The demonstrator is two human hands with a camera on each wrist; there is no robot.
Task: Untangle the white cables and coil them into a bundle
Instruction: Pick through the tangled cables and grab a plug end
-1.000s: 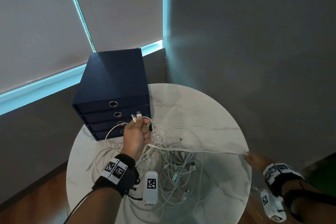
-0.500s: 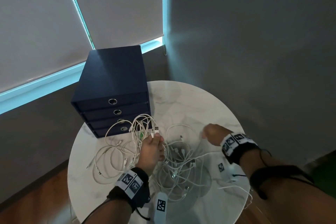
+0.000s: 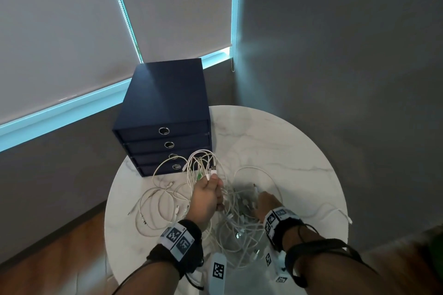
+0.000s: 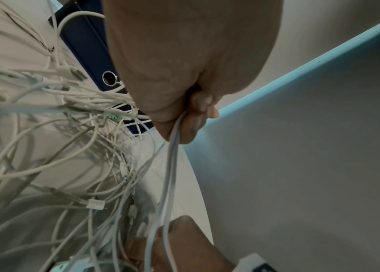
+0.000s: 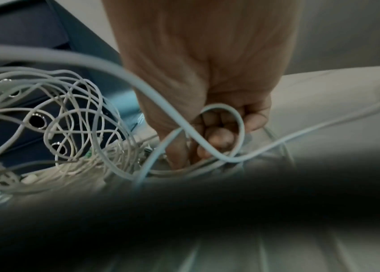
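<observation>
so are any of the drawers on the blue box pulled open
No, in the head view all four drawers of the blue box sit flush, ring pulls in line.

One table [image 3: 275, 132]. One drawer box [image 3: 165, 103] stands at the table's far left edge, with four drawers, each with one ring pull. Many white cables [image 3: 239, 227] lie tangled just in front of the box, too knotted to count. Two hands are among them: the left hand [image 3: 206, 199] nearer the box, the right hand [image 3: 266, 203] beside it.
</observation>
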